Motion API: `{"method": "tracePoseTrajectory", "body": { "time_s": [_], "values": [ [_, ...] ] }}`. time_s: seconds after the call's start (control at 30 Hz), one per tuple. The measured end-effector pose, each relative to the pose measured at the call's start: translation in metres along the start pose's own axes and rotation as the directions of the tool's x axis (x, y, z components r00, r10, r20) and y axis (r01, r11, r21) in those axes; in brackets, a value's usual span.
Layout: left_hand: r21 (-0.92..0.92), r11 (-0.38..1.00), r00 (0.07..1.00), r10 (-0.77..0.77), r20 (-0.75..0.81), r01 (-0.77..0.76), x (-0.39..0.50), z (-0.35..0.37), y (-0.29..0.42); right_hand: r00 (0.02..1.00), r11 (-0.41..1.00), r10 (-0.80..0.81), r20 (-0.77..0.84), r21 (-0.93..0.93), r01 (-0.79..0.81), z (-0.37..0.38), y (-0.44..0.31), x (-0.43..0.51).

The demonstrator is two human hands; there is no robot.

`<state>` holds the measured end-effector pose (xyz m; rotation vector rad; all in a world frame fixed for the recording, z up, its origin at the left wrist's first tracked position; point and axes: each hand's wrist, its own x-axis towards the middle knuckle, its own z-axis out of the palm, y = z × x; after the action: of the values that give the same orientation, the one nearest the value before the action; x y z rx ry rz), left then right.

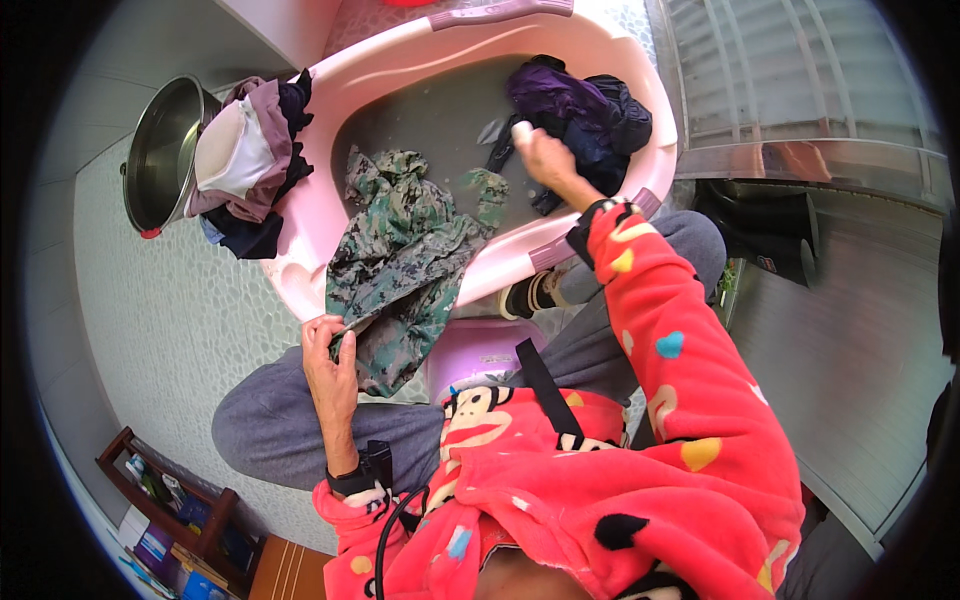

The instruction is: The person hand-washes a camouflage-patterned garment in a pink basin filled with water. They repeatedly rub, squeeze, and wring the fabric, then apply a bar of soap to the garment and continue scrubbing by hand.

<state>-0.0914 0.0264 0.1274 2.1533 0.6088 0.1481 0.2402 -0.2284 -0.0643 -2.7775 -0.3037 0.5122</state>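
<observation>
A pink plastic tub point(300, 214) holds greyish water. Over its near left rim drapes a green camouflage garment point(405, 262), partly in the water. My left hand point(330, 367) pinches the garment's edge between thumb and fingers outside the rim. Above the tub's right part, my right hand point(546, 156) is closed around a small white object point(522, 133), perhaps a bar of soap; most of it is hidden by the fingers. Dark and purple wet clothes point(581, 112) lie heaped beside that hand at the tub's right end.
On the tub's left end hang mauve, white and dark clothes point(244, 154), against a metal bucket point(161, 157) of water. A pink-purple plastic stool or container point(480, 349) stands between my knees. Black rubber boots point(765, 229) are at right, a wooden rack point(180, 510) at lower left.
</observation>
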Motion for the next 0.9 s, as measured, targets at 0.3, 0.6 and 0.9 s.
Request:
{"method": "tracePoseTrajectory", "body": {
  "time_s": [0.3,0.6,0.9],
  "values": [
    [-0.544,0.806,0.972,-0.213,0.101,0.233,0.019,0.016,0.010,0.939,0.837,0.200,-0.280,-0.449,-0.313,-0.078,0.048,-0.008],
    [-0.683,0.721,0.993,-0.085,0.083,0.119,0.028,0.025,0.032,0.756,0.905,-0.386,0.529,0.056,0.423,0.075,-0.032,-0.067],
    [-0.794,0.609,0.999,0.033,0.027,0.001,0.051,0.015,0.077,0.811,0.731,-0.285,0.511,0.664,-0.161,0.059,-0.073,-0.058]
  ]
}}
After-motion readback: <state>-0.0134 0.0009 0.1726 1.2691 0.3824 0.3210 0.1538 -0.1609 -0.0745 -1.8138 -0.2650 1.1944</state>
